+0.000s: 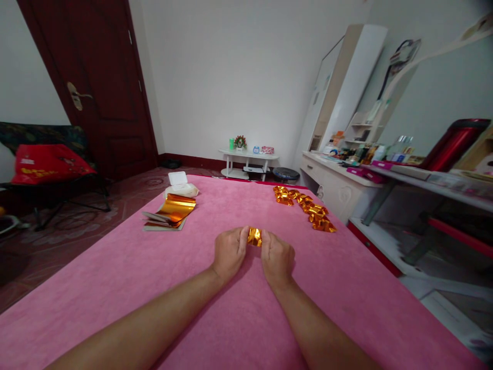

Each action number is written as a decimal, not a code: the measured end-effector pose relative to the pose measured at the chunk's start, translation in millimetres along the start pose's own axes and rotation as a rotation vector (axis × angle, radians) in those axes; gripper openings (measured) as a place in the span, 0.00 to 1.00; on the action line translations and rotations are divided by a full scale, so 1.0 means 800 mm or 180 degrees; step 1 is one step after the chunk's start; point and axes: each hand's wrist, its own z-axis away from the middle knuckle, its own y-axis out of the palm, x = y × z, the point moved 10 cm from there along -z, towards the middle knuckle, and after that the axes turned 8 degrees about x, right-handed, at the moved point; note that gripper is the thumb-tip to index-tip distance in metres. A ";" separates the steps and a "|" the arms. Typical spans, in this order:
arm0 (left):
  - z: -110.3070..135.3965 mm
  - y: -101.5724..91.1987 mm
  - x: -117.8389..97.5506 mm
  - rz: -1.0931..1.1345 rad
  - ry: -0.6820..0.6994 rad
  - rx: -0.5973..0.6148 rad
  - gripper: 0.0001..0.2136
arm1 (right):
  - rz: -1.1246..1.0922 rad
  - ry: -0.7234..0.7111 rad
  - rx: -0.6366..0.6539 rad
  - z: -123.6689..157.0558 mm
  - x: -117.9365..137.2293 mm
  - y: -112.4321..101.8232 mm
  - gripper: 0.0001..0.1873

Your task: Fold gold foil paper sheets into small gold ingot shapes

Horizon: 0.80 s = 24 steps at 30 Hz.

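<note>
Between my two hands is a small piece of folded gold foil paper (254,237), shiny and creased. My left hand (230,251) grips its left end, thumb on top and fingers curled under. On the opposite end, my right hand (278,255) pinches it in the same way. Further off to the left lies a stack of gold foil sheets (177,209), its top sheets curling up. Several folded gold foil pieces (304,203) form a loose pile at the far right of the pink cloth (162,288).
Behind the stack sits a white pack with a raised lid (177,179). A dressing table (339,177) crowded with bottles runs along the right side. Past the far edge stand a small white table (248,155) and a round stool (286,173). A red bag (52,163) rests on a chair at left.
</note>
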 end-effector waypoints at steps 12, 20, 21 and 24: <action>0.000 0.001 -0.002 -0.0096 -0.0019 0.0083 0.24 | 0.0053 0.0043 0.0188 -0.001 0.000 0.005 0.24; -0.009 0.011 0.024 -0.0040 -0.0453 0.0468 0.27 | -0.0192 0.0590 0.0626 -0.009 -0.030 0.023 0.23; -0.010 0.013 0.030 0.0003 -0.0551 0.0540 0.27 | -0.0233 0.0656 0.0682 -0.010 -0.035 0.026 0.22; -0.012 0.017 0.036 0.0229 -0.0612 0.0630 0.27 | -0.0304 0.0728 0.0761 -0.011 -0.041 0.032 0.21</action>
